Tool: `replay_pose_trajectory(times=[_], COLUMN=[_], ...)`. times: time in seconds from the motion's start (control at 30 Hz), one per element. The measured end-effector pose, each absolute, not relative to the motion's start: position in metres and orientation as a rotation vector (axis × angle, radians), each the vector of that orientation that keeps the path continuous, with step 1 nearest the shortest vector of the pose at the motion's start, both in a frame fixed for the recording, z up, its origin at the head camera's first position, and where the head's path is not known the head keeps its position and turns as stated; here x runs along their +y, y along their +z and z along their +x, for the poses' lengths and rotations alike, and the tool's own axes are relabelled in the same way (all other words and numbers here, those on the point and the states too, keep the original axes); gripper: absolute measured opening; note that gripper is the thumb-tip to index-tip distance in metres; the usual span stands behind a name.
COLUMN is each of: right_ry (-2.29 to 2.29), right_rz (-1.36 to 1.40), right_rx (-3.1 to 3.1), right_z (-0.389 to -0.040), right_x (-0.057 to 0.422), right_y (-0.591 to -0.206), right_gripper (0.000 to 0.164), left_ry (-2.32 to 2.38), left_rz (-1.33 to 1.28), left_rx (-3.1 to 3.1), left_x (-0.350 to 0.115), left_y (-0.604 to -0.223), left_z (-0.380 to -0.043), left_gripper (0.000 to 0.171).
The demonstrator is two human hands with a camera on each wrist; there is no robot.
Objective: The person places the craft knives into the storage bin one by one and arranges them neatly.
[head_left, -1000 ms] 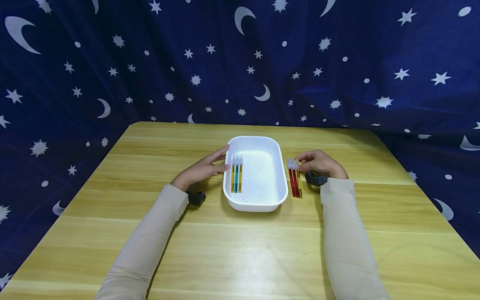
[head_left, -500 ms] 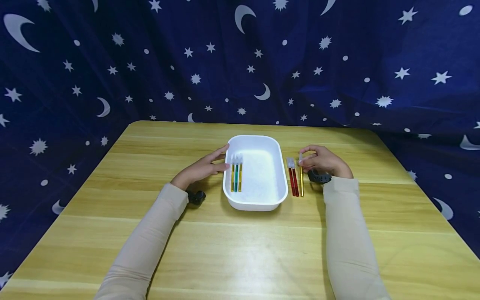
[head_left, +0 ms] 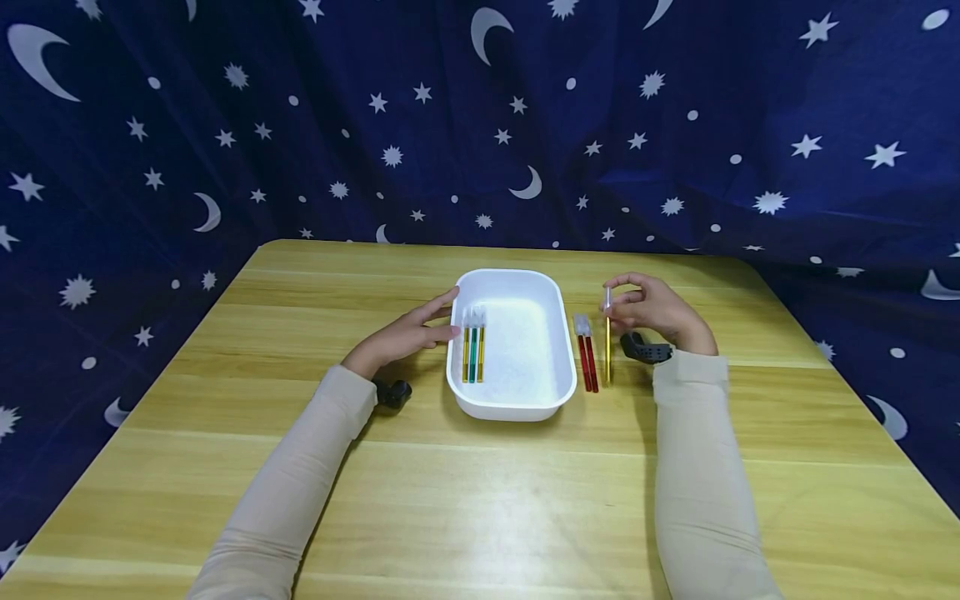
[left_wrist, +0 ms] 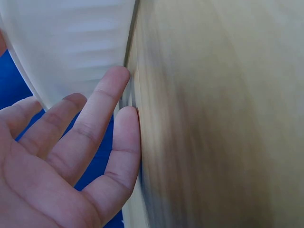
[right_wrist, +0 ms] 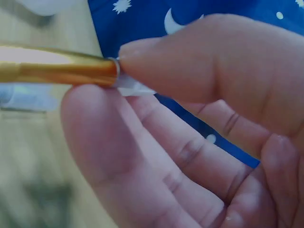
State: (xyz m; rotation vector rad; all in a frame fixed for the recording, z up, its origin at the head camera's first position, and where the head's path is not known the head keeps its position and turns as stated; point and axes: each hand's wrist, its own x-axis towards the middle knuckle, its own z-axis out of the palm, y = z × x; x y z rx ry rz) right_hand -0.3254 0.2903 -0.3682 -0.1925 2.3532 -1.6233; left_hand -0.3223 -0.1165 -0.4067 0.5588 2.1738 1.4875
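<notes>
In the head view, a white rectangular plastic tray with rounded corners [head_left: 525,350] sits on a pale wooden table [head_left: 480,508], a dark blue cloth printed with white moons and stars [head_left: 375,133] hanging behind. Inside it, along the left wall, three slim shiny sticks with translucent caps [head_left: 473,354] lie side by side: gold, green, gold. The left hand [head_left: 401,337] has its fingers spread and touches the tray's left rim, gripping nothing. To the right of the tray, two slim shiny red sticks with translucent caps [head_left: 589,362] lie together on the table. Just beyond them, the right hand [head_left: 656,312] pinches a slim shiny gold stick with a translucent cap [head_left: 608,342] near its capped end; whether its other end touches the table cannot be told. Each wrist wears a black device, below a beige sleeve.

In the left wrist view, the fingers are extended and apart beside the tray's wall.

In the right wrist view, thumb and finger clamp the gold stick where the shiny barrel meets the clear part; blurred translucent shapes show behind it.
</notes>
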Motion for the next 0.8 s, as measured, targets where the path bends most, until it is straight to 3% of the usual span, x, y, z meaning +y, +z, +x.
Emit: replay_pose_trajectory(times=[0.8], right_ry=[-1.698], right_rz=[-0.411], right_rx=[2.438], right_z=[-0.312], right_x=[0.267], right_y=[-0.335], right_gripper=[0.04], left_ry=[1.489], left_rz=[0.557], left_rx=[2.169], left_x=[-0.116], left_y=[-0.404], left_z=[-0.32], left_gripper=[0.074])
